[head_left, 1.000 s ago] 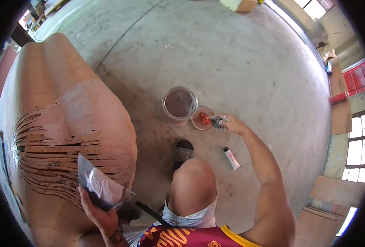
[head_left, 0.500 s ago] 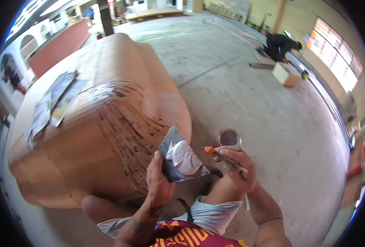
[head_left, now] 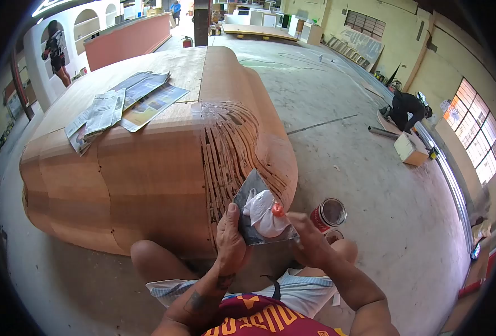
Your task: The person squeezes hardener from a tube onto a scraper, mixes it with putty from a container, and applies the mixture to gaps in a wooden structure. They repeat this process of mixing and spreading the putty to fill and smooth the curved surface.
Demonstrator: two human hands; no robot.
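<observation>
My left hand (head_left: 231, 238) holds a flat grey board (head_left: 254, 180) from its left edge, thumb on top. A thick mound of whitish putty (head_left: 263, 217) lies on that board. On the putty's right side sits a small orange-red blob of paste (head_left: 278, 209). My right hand (head_left: 310, 239) is at the board's right edge, fingers curled and slightly blurred. It grips a thin stick-like tool, now mostly hidden, with its end at the paste. Just beyond the board stands a large curved wooden form (head_left: 158, 185) with a slitted corner (head_left: 231, 134).
Newspaper sheets (head_left: 105, 112) lie on top of the form. An open red can (head_left: 318, 219) and a smaller container (head_left: 333, 236) stand right of my right hand. A co-worker in dark clothes (head_left: 407, 111) crouches near a box (head_left: 410, 149). Another person (head_left: 56, 50) stands far left.
My right hand has moved left and down to the board, bringing the orange-red paste onto the putty. My left hand still holds the board. The view has shifted, showing more of the room.
</observation>
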